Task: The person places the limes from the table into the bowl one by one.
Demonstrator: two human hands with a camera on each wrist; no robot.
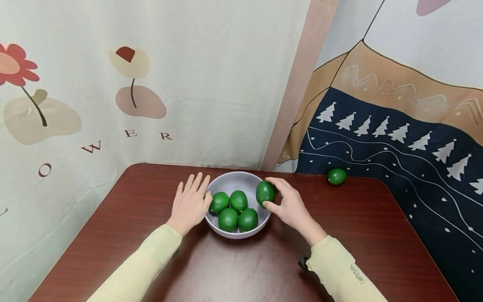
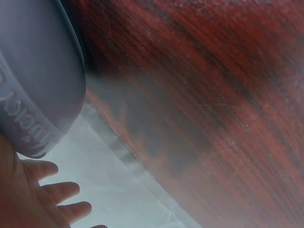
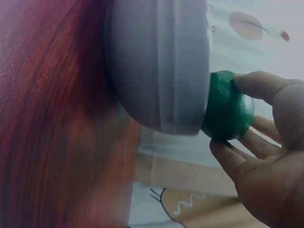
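Note:
A grey bowl [image 1: 237, 178] on the table holds several green limes [image 1: 228, 219] bunched toward its near left side. My right hand [image 1: 290, 205] grips another lime [image 1: 266, 193] between thumb and fingers, over the bowl's right rim. The right wrist view shows this lime [image 3: 227, 107] at the rim, with the thumb on one side and fingertips on the other. On the bowl's left, my left hand [image 1: 191, 203] has its fingers spread and straight, its thumb right at the rim. In the left wrist view its fingers [image 2: 61, 192] extend beside the bowl's outer wall [image 2: 42, 71], which bears raised lettering.
One more lime [image 1: 336, 176] lies near the table's far right edge. The dark red wooden table [image 1: 241, 268] ends at a pale curtain [image 1: 211, 105] behind. A navy cloth with white trees [image 1: 377, 138] hangs along the right side.

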